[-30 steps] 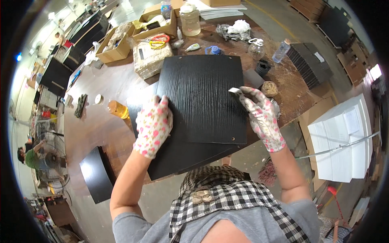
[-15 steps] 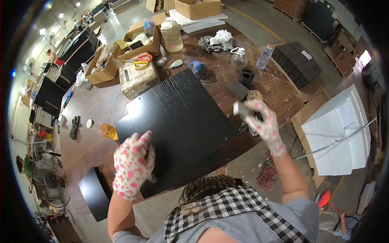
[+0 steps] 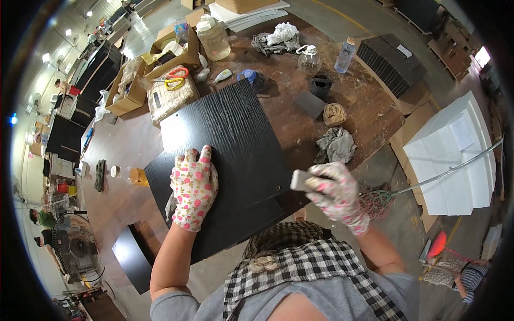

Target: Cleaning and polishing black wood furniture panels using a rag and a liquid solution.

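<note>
My left hand (image 3: 194, 190), in a white glove with pink flowers, lies on a black wood-grain panel (image 3: 235, 144), fingers stretched out. A bit of grey cloth (image 3: 171, 206) shows at the glove's left edge; how much lies beneath is hidden. My right hand (image 3: 337, 195), in a matching glove, is closed round a small block (image 3: 300, 181) with a pale face and a grey part. It is held just off the panel's right near corner, near a small hole. Whether the block touches the panel's edge, I cannot tell. A narrow black strip (image 3: 262, 219) shows along the panel's near side.
A crumpled grey rag (image 3: 335, 145), a tape roll (image 3: 334, 115) and a dark block (image 3: 309, 105) lie right of the panel. Bottles, including an amber one (image 3: 138, 176), cartons (image 3: 128, 99) and a wrapped bundle (image 3: 172, 99) stand around. A smaller black panel (image 3: 134, 259) is at left.
My left hand has moved up and right and settled flat on the panel. My right hand has come down and slightly left with the block. The panel has turned slightly and shifted left.
</note>
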Demonstrator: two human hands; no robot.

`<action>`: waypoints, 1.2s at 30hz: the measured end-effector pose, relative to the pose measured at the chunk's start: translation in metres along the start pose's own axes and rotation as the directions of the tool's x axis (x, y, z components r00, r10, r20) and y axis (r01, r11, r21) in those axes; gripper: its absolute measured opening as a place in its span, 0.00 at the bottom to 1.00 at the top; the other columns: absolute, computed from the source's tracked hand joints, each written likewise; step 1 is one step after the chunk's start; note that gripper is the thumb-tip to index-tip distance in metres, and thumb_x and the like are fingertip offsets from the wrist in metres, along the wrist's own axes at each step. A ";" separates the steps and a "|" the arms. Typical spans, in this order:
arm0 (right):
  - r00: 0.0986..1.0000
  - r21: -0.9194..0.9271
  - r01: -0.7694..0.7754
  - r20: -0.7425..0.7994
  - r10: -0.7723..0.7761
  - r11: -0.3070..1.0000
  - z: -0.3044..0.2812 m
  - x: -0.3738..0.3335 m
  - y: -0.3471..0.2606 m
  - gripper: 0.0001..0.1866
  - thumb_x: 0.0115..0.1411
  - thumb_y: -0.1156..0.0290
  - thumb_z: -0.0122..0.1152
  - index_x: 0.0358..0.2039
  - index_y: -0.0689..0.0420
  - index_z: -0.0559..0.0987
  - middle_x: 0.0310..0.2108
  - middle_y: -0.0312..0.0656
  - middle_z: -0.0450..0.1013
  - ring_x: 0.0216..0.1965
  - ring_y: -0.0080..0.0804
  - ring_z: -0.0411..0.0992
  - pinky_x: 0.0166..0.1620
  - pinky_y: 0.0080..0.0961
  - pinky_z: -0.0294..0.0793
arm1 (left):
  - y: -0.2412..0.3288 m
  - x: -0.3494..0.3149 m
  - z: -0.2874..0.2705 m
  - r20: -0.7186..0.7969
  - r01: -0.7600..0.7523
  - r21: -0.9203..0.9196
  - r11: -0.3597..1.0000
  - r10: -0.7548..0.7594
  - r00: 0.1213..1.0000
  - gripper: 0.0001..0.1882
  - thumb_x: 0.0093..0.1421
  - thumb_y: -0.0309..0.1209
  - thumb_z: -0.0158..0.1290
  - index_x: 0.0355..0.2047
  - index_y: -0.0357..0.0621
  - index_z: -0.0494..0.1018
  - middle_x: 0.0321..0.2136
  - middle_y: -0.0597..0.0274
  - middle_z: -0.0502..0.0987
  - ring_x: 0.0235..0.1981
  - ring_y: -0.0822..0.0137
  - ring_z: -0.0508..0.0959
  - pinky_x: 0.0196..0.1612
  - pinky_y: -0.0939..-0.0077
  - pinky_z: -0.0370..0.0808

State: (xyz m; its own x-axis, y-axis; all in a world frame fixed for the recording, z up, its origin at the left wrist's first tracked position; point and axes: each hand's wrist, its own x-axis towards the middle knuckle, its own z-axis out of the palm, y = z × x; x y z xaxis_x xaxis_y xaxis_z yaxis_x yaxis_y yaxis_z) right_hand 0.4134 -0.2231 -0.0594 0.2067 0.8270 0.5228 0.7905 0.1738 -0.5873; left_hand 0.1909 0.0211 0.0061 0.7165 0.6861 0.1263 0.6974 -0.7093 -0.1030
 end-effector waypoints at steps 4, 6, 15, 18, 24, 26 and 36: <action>0.977 0.023 0.098 -0.195 -0.092 0.995 0.003 0.001 -0.008 0.20 0.49 0.74 0.77 0.44 0.53 0.82 0.50 0.44 0.75 0.47 0.46 0.75 0.48 0.42 0.77 | 0.001 0.001 -0.004 0.001 0.012 -0.021 1.000 -0.012 1.000 0.20 0.63 0.30 0.52 0.56 0.44 0.76 0.45 0.48 0.75 0.48 0.49 0.75 0.48 0.54 0.76; 0.969 0.112 0.063 -0.246 -0.033 0.992 0.004 -0.002 -0.007 0.20 0.49 0.73 0.76 0.44 0.53 0.82 0.50 0.44 0.75 0.47 0.46 0.75 0.48 0.42 0.77 | 0.001 0.001 -0.004 -0.020 -0.015 -0.008 1.000 0.014 1.000 0.20 0.63 0.30 0.52 0.56 0.44 0.76 0.45 0.48 0.75 0.47 0.49 0.76 0.48 0.54 0.77; 0.826 0.722 -0.309 -0.119 0.551 0.619 0.014 -0.015 0.001 0.14 0.65 0.74 0.67 0.50 0.59 0.78 0.51 0.40 0.75 0.49 0.29 0.75 0.56 0.25 0.76 | -0.020 -0.009 -0.008 -0.079 -0.106 -0.309 0.945 0.085 0.993 0.19 0.59 0.28 0.54 0.52 0.46 0.78 0.44 0.48 0.77 0.46 0.45 0.78 0.47 0.54 0.77; 0.802 0.891 -0.300 0.042 0.595 0.341 0.022 0.000 -0.005 0.24 0.67 0.72 0.64 0.61 0.65 0.72 0.56 0.43 0.73 0.55 0.28 0.73 0.61 0.26 0.73 | -0.047 -0.029 -0.025 0.317 0.303 -0.931 0.206 0.039 0.948 0.15 0.66 0.23 0.51 0.51 0.36 0.77 0.32 0.64 0.77 0.30 0.73 0.77 0.33 0.78 0.76; 0.844 0.951 -0.279 0.177 0.505 0.132 0.035 0.034 -0.011 0.23 0.69 0.79 0.54 0.64 0.64 0.69 0.57 0.42 0.73 0.55 0.22 0.72 0.58 0.22 0.72 | -0.115 -0.078 -0.084 -0.234 -0.216 -0.972 -0.092 0.308 0.922 0.14 0.54 0.24 0.56 0.40 0.28 0.80 0.31 0.52 0.81 0.25 0.63 0.79 0.26 0.77 0.76; 0.801 0.914 -0.360 0.200 0.564 0.188 0.034 0.038 -0.013 0.23 0.70 0.77 0.54 0.64 0.64 0.69 0.57 0.43 0.73 0.55 0.24 0.73 0.59 0.24 0.73 | -0.129 -0.087 -0.098 -0.130 -0.170 -0.907 -0.386 -0.126 0.983 0.16 0.58 0.27 0.57 0.45 0.29 0.79 0.29 0.52 0.81 0.26 0.64 0.81 0.31 0.75 0.79; 0.646 0.888 -0.444 0.225 0.729 0.119 0.029 0.041 -0.020 0.16 0.71 0.72 0.54 0.57 0.55 0.76 0.55 0.39 0.75 0.53 0.28 0.75 0.52 0.30 0.78 | -0.106 0.098 0.011 -0.190 -0.068 -0.352 0.934 0.000 0.982 0.23 0.59 0.43 0.62 0.51 0.44 0.80 0.56 0.47 0.77 0.62 0.45 0.72 0.67 0.53 0.66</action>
State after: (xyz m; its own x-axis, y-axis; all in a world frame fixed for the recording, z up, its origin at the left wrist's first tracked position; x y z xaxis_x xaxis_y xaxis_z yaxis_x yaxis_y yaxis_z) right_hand 0.3895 -0.1772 -0.0439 0.5800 0.7816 -0.2298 -0.5100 0.1284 -0.8505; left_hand 0.1869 0.1653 0.0189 0.6998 0.6428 0.3115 0.5957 -0.7658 0.2422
